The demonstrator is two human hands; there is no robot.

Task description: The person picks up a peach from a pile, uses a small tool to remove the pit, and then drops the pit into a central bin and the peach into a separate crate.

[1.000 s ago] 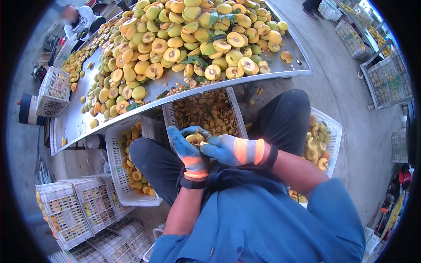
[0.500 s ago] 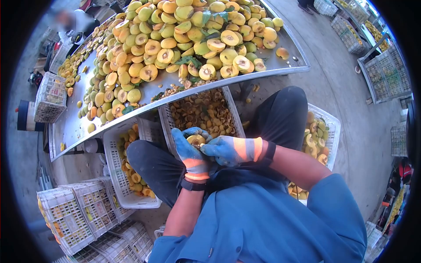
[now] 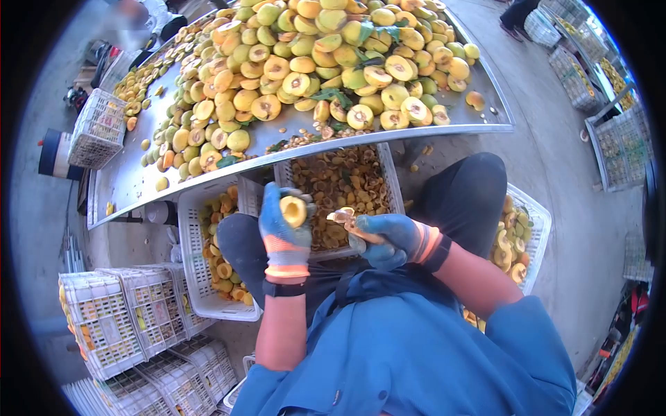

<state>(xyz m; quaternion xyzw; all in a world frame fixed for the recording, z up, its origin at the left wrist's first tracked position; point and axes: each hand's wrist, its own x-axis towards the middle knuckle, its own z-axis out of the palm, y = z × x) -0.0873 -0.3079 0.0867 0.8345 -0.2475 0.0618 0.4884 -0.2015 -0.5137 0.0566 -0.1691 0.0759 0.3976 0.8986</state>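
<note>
My left hand (image 3: 281,232), in a blue and orange work glove, is closed around a peach half (image 3: 293,211). The cut face points up, with a smooth hollow in its middle. My right hand (image 3: 392,239), gloved alike, grips a small pitting tool (image 3: 369,234) with what looks like a wooden handle. On the tool's tip sits a brownish scrap of pit and flesh (image 3: 340,215), apart from the peach. Both hands hover over a white crate (image 3: 395,186) of brown pits and scraps between my knees.
A metal table (image 3: 485,127) ahead carries a big heap of halved peaches (image 3: 298,66). White crates of peach pieces stand by my left leg (image 3: 201,295) and right leg (image 3: 541,229). Stacked crates (image 3: 114,329) rise at lower left. Another person (image 3: 149,21) is at far left.
My hands have moved apart. The peach half has gone up and left with my left hand; my right hand has drawn right with the tool, now carrying a scrap on its tip.
</note>
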